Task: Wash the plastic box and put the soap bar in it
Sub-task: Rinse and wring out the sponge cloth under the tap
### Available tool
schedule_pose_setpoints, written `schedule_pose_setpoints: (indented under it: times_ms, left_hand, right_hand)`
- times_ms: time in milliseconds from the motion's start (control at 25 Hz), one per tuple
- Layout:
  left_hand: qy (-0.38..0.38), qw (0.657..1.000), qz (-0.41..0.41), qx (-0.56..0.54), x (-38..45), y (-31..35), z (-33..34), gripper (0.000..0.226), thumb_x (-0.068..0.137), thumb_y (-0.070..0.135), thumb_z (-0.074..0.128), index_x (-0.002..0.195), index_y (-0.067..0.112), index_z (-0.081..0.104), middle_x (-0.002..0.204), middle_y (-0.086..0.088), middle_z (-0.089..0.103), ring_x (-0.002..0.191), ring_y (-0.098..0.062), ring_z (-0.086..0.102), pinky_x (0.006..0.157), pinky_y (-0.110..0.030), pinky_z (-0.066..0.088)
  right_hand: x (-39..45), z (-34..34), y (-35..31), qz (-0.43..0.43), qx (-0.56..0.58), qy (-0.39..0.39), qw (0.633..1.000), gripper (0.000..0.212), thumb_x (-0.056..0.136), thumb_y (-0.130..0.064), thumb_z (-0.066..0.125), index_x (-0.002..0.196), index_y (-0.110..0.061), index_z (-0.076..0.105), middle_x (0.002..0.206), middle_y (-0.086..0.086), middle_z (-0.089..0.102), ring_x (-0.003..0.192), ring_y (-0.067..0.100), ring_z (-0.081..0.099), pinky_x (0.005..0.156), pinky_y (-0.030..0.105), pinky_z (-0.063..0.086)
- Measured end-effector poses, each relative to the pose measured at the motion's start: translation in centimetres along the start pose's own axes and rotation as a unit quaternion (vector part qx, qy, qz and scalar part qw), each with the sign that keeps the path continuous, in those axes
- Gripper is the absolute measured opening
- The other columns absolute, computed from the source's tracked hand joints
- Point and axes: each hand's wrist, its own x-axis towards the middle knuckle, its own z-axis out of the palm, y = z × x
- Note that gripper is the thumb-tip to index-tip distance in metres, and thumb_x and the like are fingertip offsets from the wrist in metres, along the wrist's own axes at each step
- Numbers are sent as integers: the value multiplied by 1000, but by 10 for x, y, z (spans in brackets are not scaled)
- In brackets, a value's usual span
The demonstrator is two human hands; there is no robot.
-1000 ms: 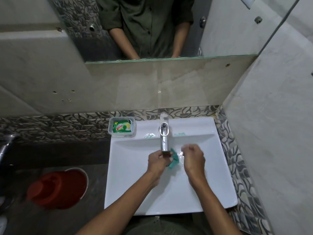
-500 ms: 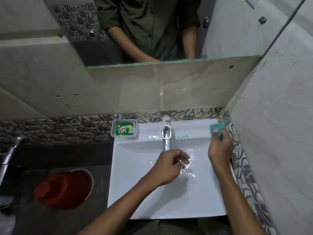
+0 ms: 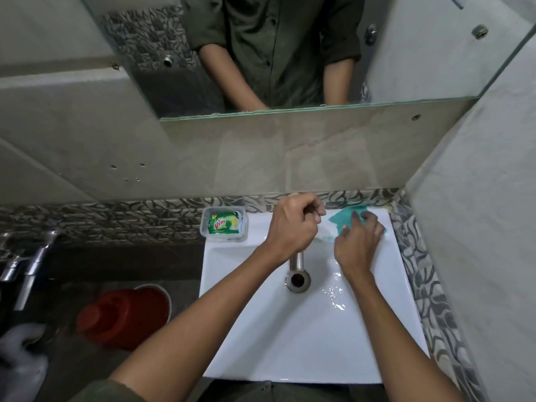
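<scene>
A clear plastic box (image 3: 243,227) stands on the back left corner of the white sink (image 3: 290,343). A green wrapped Vim soap bar (image 3: 224,223) lies inside it. My left hand (image 3: 293,226) is curled over the top of the chrome tap (image 3: 296,261) and grips its handle, which the hand hides. My right hand (image 3: 359,243) holds a green scrub pad (image 3: 343,217) down on the sink's back right rim, fingertips on top of it. Water glistens in the basin beside the drain (image 3: 297,281).
A red bucket (image 3: 124,317) sits on the dark floor left of the sink, with wall taps (image 3: 29,256) further left. A tiled wall rises close on the right. A mirror (image 3: 290,68) hangs above the sink.
My left hand rose from under the spout onto the tap's top. My right hand brought the green pad from the basin to the back right rim. The running water has stopped.
</scene>
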Motion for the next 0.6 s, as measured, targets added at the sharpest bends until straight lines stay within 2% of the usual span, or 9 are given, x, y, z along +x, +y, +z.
schedule_pose_setpoints:
  times_ms: [120, 200, 280, 400, 480, 600]
  left_hand:
    - [11, 997, -38, 62, 16, 1, 9, 25, 64, 6, 49, 68, 17, 71, 60, 4, 69, 59, -19, 65, 60, -33, 55]
    - [33, 993, -63, 92, 22, -3, 10, 22, 62, 12, 52, 68, 19, 72, 57, 4, 68, 54, -17, 63, 56, -29, 52]
    - [41, 992, -51, 109, 23, -5, 11, 21, 61, 15, 51, 67, 20, 71, 54, 5, 66, 50, -13, 60, 52, -24, 45]
    - [39, 992, -36, 113, 22, -5, 13, 21, 61, 17, 50, 65, 19, 71, 50, 7, 62, 46, -10, 54, 50, -22, 42]
    - [46, 993, -45, 94, 22, -5, 13, 20, 61, 16, 51, 64, 20, 71, 46, 11, 57, 44, -7, 50, 50, -21, 41]
    - [51, 994, -52, 85, 25, -5, 12, 19, 61, 13, 54, 64, 20, 72, 48, 10, 60, 46, -10, 55, 51, -25, 48]
  right_hand:
    - [-6, 16, -25, -60, 8, -31, 998, 46, 70, 1, 67, 115, -3, 66, 124, 20, 56, 112, 41, 48, 95, 43, 39]
    - [-14, 24, -32, -131, 64, -45, 988, 33, 65, 11, 56, 90, -5, 69, 100, 17, 63, 90, 41, 56, 74, 43, 41]
    - [-23, 27, -27, -184, 110, -69, 974, 34, 63, 19, 47, 76, -9, 62, 83, 11, 59, 74, 36, 51, 64, 42, 38]
    - [-26, 20, 2, -199, 137, -71, 968, 52, 61, 26, 48, 90, -9, 74, 90, 7, 62, 81, 31, 51, 68, 40, 46]
    - [-22, 8, 26, -141, 173, -22, 975, 59, 61, 28, 48, 99, -6, 77, 95, 7, 64, 89, 31, 56, 75, 40, 51]
    - [4, -4, 41, -27, 164, 82, 983, 55, 72, 27, 50, 110, -3, 76, 101, 16, 61, 93, 37, 57, 83, 43, 52]
